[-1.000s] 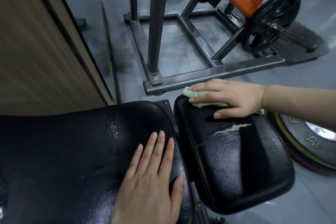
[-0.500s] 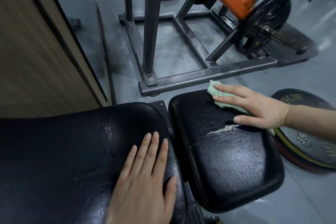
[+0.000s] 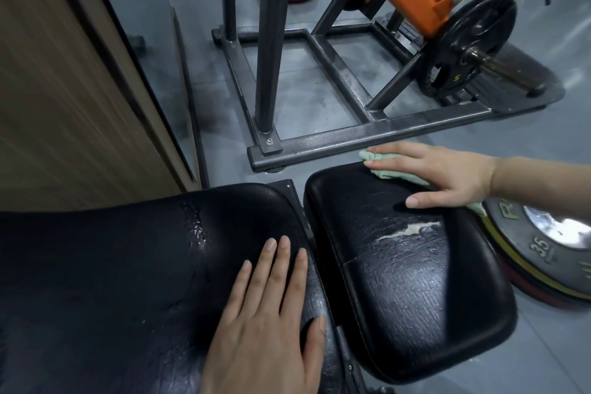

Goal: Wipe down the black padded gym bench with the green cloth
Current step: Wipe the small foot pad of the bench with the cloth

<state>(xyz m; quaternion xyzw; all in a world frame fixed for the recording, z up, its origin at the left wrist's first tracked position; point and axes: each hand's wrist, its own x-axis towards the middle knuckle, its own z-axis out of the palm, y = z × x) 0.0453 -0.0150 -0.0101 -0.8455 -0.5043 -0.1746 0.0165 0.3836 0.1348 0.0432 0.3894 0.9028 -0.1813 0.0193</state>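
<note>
Our right hand (image 3: 447, 174) lies flat, fingers straight, pressing the green cloth (image 3: 388, 171) onto the bench's smaller pad (image 3: 406, 281) at its 12 o'clock edge. Our left hand (image 3: 268, 317) rests flat and empty on the larger pad (image 3: 112, 281). A steel frame (image 3: 367, 134) stands just beyond, and a weight plate (image 3: 543, 249) lies at 3 o'clock.

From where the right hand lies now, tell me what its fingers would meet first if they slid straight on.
The right hand points left along the seat pad's far edge. Past that edge, likely only floor; the steel frame bar seems farther off.
</note>
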